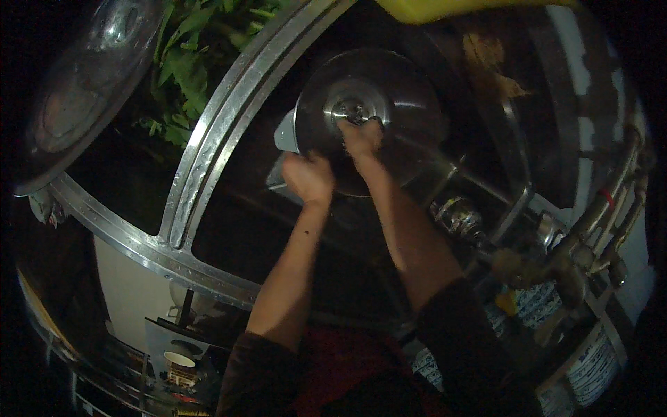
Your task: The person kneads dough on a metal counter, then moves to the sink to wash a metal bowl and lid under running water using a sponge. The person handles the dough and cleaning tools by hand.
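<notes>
A round, shiny metal lid or shallow pan (417, 133) lies before me, over the dark right-hand compartment. Its centre is raised and catches the light. My left hand (308, 178) is curled at its lower left rim, with the fingertips hidden. On the raised centre rests my right hand (363, 138), fingers bent and thumb out to the side; whether something small is in it, I cannot tell. A white rounded piece (285, 134) shows from under the lid beside my left hand. Below that is a grey flat corner (281, 180).
A wet metal divider (200, 151) separates off green leafy vegetables (185, 78) on the left. Above them leans a large metal lid or bowl (94, 94). Metal pipes (599, 234) and a shiny fitting (458, 215) stand at right. Patterned stacked dishes (591, 365) sit lower right. Something yellow (432, 9) hangs at top.
</notes>
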`<state>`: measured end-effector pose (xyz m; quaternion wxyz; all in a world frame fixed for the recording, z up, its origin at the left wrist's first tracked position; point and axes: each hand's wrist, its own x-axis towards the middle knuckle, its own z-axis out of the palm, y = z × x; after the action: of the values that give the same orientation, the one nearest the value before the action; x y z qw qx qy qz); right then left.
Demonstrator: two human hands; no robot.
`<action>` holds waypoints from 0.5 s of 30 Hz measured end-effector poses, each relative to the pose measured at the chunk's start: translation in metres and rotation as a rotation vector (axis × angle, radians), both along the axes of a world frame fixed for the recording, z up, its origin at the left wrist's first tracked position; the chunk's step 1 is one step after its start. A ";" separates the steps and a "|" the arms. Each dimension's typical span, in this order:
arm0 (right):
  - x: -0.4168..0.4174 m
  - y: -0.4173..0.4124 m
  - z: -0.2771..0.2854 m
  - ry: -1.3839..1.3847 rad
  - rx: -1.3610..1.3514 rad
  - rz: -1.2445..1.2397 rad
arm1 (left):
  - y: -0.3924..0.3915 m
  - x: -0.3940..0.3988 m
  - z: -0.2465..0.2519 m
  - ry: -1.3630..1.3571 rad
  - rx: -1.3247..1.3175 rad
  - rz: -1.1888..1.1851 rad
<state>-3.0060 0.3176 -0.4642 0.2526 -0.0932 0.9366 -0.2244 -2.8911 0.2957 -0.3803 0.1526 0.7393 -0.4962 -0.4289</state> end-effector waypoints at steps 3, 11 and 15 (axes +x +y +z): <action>-0.002 -0.001 -0.003 0.044 0.073 0.007 | -0.001 -0.001 0.003 -0.027 0.015 0.016; -0.040 0.047 -0.034 -0.004 0.025 0.381 | -0.001 -0.002 0.004 0.065 -0.026 0.038; -0.031 0.019 0.003 -0.281 -0.005 0.231 | 0.000 0.006 -0.007 0.090 -0.073 0.030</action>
<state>-3.0372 0.3365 -0.4615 0.4046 -0.1684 0.8747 -0.2071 -2.8848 0.2957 -0.3878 0.2082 0.7206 -0.4930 -0.4408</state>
